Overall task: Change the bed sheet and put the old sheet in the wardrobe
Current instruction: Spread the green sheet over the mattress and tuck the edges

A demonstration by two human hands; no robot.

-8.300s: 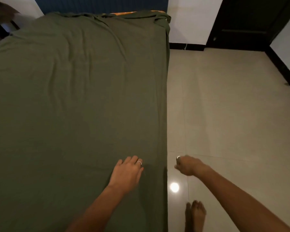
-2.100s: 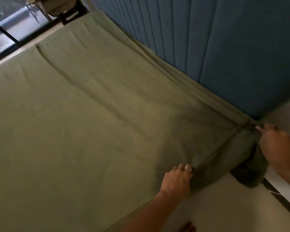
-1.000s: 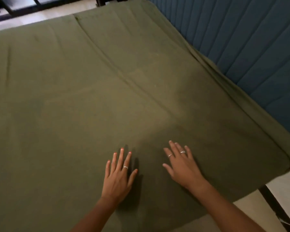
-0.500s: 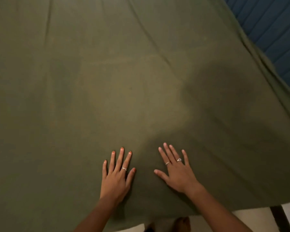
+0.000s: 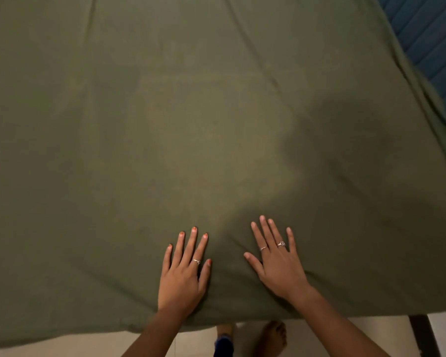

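An olive-green bed sheet (image 5: 191, 124) covers the whole mattress and fills most of the view, with faint fold creases running across it. My left hand (image 5: 184, 274) lies flat on the sheet near the bed's near edge, fingers straight and spread. My right hand (image 5: 277, 264) lies flat beside it, a hand's width to the right, fingers also straight. Both palms press on the fabric. No second sheet and no wardrobe are in view.
A blue padded headboard (image 5: 433, 39) runs along the bed's right side. Below the near edge lies pale tiled floor (image 5: 62, 346) with my bare feet (image 5: 272, 336) on it. A dark strip (image 5: 421, 333) stands at the lower right.
Earlier my hands were pulling the sheet at the corner by the headboard. Since then both have settled flat on top of the sheet, and the view has tilted down and closer.
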